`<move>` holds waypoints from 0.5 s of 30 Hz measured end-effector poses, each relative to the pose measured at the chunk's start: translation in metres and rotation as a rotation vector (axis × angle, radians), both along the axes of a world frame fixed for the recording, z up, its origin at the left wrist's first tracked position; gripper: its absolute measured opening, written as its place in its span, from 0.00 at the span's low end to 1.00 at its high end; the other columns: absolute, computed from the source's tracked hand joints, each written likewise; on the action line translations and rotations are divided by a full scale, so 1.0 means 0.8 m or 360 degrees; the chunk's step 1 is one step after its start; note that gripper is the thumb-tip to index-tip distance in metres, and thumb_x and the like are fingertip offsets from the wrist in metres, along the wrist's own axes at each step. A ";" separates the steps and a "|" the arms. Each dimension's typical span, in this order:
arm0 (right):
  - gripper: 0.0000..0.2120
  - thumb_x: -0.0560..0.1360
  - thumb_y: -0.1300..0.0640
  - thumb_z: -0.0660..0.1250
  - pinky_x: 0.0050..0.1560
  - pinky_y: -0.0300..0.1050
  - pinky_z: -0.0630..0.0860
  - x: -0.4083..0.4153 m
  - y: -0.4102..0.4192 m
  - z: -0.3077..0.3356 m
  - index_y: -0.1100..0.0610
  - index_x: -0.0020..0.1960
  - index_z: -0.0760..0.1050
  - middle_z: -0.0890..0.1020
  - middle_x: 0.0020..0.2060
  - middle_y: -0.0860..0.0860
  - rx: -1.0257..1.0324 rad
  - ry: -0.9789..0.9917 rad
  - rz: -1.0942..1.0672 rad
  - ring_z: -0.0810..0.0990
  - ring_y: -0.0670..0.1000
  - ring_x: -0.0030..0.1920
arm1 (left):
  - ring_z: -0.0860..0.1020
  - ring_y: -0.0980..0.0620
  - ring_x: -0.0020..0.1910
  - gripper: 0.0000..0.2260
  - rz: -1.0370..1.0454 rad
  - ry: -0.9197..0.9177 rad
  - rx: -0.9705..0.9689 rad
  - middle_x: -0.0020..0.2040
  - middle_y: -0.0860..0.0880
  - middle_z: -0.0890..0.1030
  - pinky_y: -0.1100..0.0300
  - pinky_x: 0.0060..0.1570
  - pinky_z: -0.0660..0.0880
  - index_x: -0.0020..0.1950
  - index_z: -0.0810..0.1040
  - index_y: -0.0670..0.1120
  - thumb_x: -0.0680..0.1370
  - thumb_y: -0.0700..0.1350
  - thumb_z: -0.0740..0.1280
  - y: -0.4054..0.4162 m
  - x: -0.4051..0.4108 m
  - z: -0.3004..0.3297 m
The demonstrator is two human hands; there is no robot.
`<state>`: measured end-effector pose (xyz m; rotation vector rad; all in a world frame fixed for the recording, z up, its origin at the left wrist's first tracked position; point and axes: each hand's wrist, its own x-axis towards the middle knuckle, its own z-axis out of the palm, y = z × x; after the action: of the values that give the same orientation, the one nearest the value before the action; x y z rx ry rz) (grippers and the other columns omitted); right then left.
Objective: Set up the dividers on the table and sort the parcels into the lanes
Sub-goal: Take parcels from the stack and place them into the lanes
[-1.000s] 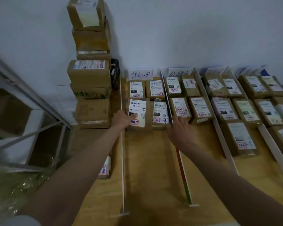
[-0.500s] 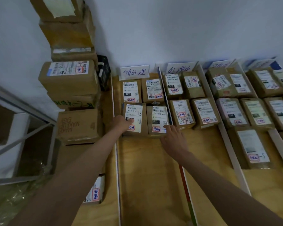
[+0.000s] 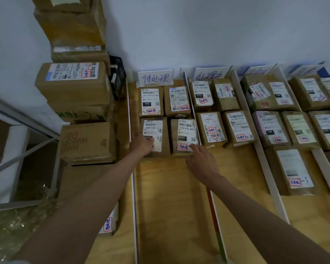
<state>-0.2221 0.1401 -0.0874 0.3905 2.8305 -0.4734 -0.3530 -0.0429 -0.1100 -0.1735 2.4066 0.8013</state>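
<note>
Wall: plain pale blue-grey wall [image 3: 198, 31], bare, running behind the whole scene.
Table: light plywood table [image 3: 171, 197], pushed against the wall.
Left side: white metal frame [image 3: 17, 119] with slanted bars, a white panel [image 3: 6, 161] behind it.
Floor corner: crumpled clear plastic sheeting [image 3: 13, 231], possibly a bag; too dim to tell.
Light: dull and even, shadow beside the wall at left.
</note>
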 end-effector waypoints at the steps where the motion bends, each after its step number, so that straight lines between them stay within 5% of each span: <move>1: 0.22 0.81 0.53 0.59 0.67 0.48 0.67 0.001 0.000 0.002 0.55 0.73 0.64 0.72 0.68 0.52 -0.0002 0.0013 0.0000 0.70 0.53 0.68 | 0.77 0.42 0.64 0.20 0.0000 0.0030 -0.0024 0.68 0.42 0.76 0.57 0.49 0.73 0.70 0.71 0.42 0.83 0.52 0.62 0.000 0.004 0.004; 7: 0.25 0.80 0.52 0.62 0.72 0.54 0.66 0.008 -0.003 0.037 0.56 0.75 0.61 0.67 0.73 0.53 0.0056 0.0156 -0.0009 0.64 0.54 0.73 | 0.74 0.41 0.66 0.26 -0.0246 0.0390 -0.0130 0.70 0.43 0.72 0.48 0.56 0.76 0.76 0.60 0.47 0.82 0.57 0.60 -0.008 0.041 0.052; 11: 0.26 0.81 0.49 0.60 0.75 0.53 0.59 0.023 -0.012 0.075 0.55 0.76 0.60 0.64 0.75 0.54 0.0136 0.0301 0.0036 0.61 0.55 0.76 | 0.73 0.44 0.64 0.23 -0.0490 0.0804 -0.0316 0.68 0.43 0.72 0.49 0.55 0.76 0.73 0.67 0.45 0.83 0.57 0.56 -0.024 0.092 0.102; 15: 0.26 0.82 0.49 0.59 0.76 0.53 0.55 0.051 -0.031 0.105 0.55 0.77 0.60 0.63 0.76 0.54 0.0126 0.0398 0.0087 0.59 0.56 0.77 | 0.70 0.44 0.69 0.23 -0.0616 0.1042 -0.0471 0.70 0.43 0.70 0.47 0.67 0.70 0.72 0.68 0.45 0.83 0.57 0.55 -0.059 0.151 0.140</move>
<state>-0.1810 0.1151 -0.0034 0.2851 3.1006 -0.4271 -0.2325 -0.0902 0.0016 0.5046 3.0203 0.3440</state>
